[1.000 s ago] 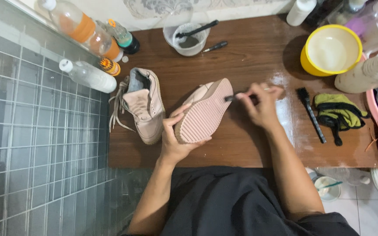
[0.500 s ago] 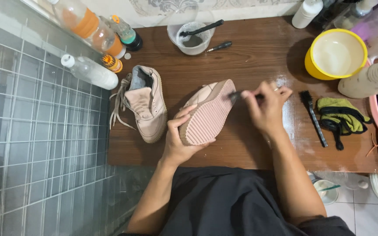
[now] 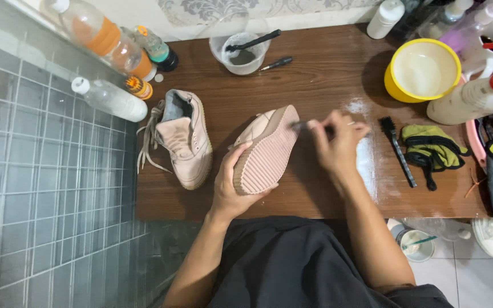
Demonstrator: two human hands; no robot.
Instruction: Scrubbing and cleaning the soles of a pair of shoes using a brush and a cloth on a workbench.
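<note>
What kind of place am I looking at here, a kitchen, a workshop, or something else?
Probably a home shoe-cleaning spot, set on a low wooden table over a tiled floor. The left hand holds a pink shoe sole up, the right hand works at it, and a spray bottle stands nearby.

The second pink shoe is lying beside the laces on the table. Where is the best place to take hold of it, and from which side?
Probably best at the heel end of the pink shoe, the end farther from the person, coming down from above. It sits upright on its sole with the collar opening facing up there, so fingers could hook inside the collar. The laces trail off its left side, so avoid that side.
</note>
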